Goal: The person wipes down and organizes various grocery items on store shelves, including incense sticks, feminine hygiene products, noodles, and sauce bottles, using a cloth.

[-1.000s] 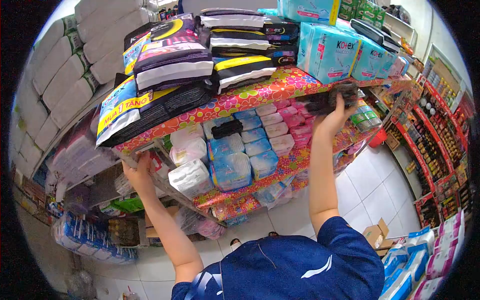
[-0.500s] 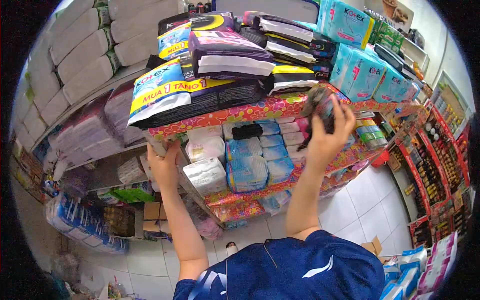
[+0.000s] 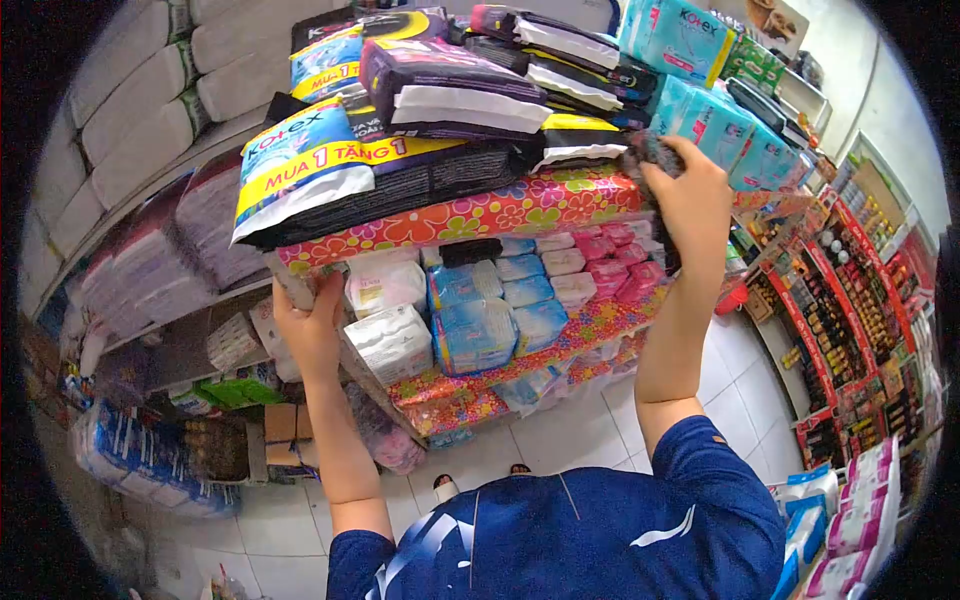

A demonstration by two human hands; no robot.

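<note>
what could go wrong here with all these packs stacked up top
The right hand, holding a dark bundle, is close to the black and yellow pack and might knock it off the top shelf.

The blue and yellow pack lies at the shelf's front corner, so a bump could tip it off.

The left hand is at that corner; pulling there might shake the uneven piles.
</note>
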